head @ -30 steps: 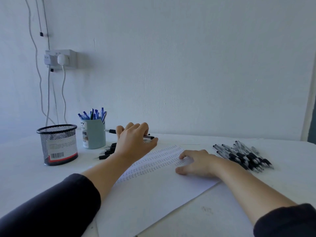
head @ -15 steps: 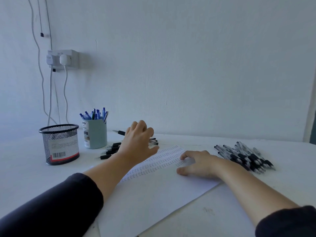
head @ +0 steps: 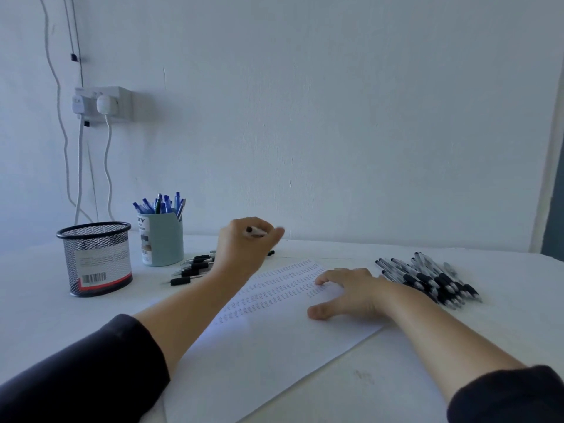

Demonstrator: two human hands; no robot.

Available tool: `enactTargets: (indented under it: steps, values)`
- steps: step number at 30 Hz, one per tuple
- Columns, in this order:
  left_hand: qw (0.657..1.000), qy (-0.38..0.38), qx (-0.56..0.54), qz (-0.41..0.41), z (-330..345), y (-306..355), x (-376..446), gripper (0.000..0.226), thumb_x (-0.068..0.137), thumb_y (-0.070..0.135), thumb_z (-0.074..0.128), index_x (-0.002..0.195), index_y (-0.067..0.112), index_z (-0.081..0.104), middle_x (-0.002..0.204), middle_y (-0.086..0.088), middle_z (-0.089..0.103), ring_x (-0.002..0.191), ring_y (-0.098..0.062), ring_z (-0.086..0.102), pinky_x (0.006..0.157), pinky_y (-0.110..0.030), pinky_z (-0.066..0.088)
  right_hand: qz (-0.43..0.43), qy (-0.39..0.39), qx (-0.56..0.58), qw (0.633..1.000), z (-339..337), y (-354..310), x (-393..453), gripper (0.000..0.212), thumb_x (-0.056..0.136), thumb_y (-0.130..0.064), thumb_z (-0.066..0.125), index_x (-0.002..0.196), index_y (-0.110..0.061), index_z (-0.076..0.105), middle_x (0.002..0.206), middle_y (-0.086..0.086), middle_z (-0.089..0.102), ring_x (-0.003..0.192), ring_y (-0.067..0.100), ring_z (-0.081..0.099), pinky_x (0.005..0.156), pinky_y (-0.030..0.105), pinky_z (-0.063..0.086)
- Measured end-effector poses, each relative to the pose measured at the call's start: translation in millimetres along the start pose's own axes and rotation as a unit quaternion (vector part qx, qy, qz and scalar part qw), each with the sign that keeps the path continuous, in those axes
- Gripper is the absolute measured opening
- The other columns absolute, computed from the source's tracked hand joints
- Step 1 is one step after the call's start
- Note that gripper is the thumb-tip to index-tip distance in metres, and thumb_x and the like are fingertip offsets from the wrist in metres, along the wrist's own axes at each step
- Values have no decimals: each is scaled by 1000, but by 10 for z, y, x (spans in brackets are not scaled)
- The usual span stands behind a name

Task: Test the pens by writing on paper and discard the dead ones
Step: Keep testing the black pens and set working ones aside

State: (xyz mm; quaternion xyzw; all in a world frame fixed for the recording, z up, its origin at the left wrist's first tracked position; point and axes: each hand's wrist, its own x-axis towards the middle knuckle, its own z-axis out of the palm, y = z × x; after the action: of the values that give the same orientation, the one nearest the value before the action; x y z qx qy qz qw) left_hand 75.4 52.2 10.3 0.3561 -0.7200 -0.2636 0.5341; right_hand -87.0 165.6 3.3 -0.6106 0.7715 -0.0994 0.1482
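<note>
**White sheet, one pen lifted from the left-hand group**

White paper point(head: 274, 346) lies on the table point(head: 503, 346) with its long axis running diagonally, the near end toward my left sleeve and the far end toward the wall. Rows of small test marks point(head: 274, 291) cover its far half.

My left hand point(head: 244, 248) is raised above the far-left corner of the sheet, its fingers point(head: 276, 233) curled shut around a pen point(head: 254, 232). The pen's long axis lies roughly level, left to right across the view; its dark end shows at the left of my fist, and the rest is blurred and hidden by the fingers, so I cannot tell which end carries the tip.

My right hand point(head: 351, 296) rests palm down on the sheet's right side, fingers spread and pressing flat, thumb pointing back toward me. It holds nothing.

Just beyond and left of my left wrist, a small group of black-grip pens point(head: 192, 270) lies on the table, their axes near level and roughly parallel. To the right of the paper, a larger heap of pens point(head: 433, 279) lies with axes slanting from far-left to near-right, tips toward the near-right.

Farther left, a pale teal cup point(head: 161, 242) stands upright holding blue pens point(head: 161, 204) that point upward, and a black mesh pot point(head: 97, 257) stands beside it, apart from the cup.
</note>
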Motion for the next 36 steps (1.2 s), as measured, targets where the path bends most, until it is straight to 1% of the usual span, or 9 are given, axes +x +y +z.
enactTargets:
  steps: [2,4,7,10,14,18,20,30,36]
  values:
    - [989,8,-103,-104,73,94,-49,10,80,5,70,76,7,61,70,-8,62,52,-14,56,48,-22,48,0,-7,-4,1000,-8,-8,-22,70,78,-65,60,139,-44,33,149,-1,28,141,21,19,117,46,13]
    - [978,2,-143,-153,152,143,-100,15,82,-2,62,75,9,54,65,-7,57,50,-15,50,46,-23,45,5,-10,-9,1000,-1,1,-13,73,77,-67,59,141,-44,30,150,1,28,141,22,19,117,46,13]
    - [951,-22,-210,-227,234,220,-222,12,92,10,50,82,6,54,68,-10,56,46,-17,50,43,-23,42,20,-7,-5,1000,25,25,43,88,70,-75,60,144,-47,22,154,2,23,144,24,15,117,48,13]
    - [934,-73,-222,-270,289,251,-304,51,101,42,34,86,2,61,71,-13,60,48,-21,55,45,-24,43,33,-4,1,999,40,45,84,99,61,-79,61,145,-50,17,156,3,19,145,26,14,116,49,14]
    - [943,-99,-173,-266,339,214,-307,62,99,52,32,79,2,61,63,-14,63,44,-20,54,43,-21,39,43,-4,6,999,43,41,78,96,61,-78,63,143,-53,20,156,3,19,143,28,19,116,46,19]
    - [964,-109,-89,-225,377,155,-326,21,85,20,64,71,5,60,59,-10,64,43,-17,53,38,-18,37,38,-8,3,999,40,34,62,90,66,-75,62,143,-50,24,155,3,21,142,26,22,116,45,18]
    - [972,-116,-41,-202,392,135,-328,9,76,7,64,68,7,59,57,-9,63,43,-17,50,39,-18,35,37,-10,5,999,30,34,64,89,66,-75,62,143,-50,24,155,5,20,142,26,21,116,45,17]
    - [978,-112,61,-167,409,126,-330,7,69,7,60,65,5,65,48,-1,60,34,-9,39,41,-14,31,37,-12,-1,999,39,86,123,92,62,-79,61,142,-52,25,156,3,20,142,26,22,115,46,19]
    - [978,-112,79,-155,419,102,-329,10,69,8,62,59,9,64,49,-1,61,46,-13,47,48,-18,37,36,-12,4,999,49,111,178,95,58,-81,62,141,-53,26,155,3,21,141,26,25,113,45,23]
